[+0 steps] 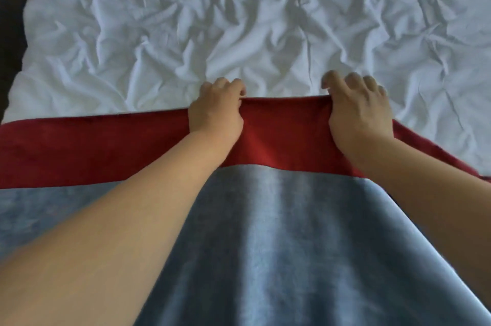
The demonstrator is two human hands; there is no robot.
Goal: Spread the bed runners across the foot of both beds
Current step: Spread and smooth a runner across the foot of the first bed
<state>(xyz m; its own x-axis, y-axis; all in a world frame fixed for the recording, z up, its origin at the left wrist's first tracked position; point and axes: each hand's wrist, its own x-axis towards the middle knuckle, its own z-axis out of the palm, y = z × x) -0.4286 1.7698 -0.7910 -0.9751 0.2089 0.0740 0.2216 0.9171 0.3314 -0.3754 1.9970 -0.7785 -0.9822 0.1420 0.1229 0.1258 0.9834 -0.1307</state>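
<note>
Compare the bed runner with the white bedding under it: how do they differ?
Colour: the bed runner is red with a grey-blue band; the white bedding is plain. Surface: the runner shows only long soft folds, while the bedding is densely creased. Handling: the left hand and the right hand grip the runner's far edge, not the bedding. Both are cloth coverings.

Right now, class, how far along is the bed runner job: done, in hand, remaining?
Done: the runner lies across the white bedding at left. In hand: left hand and right hand grip its red edge. Remaining: smoothing its raised right side; no second bed shows.
</note>
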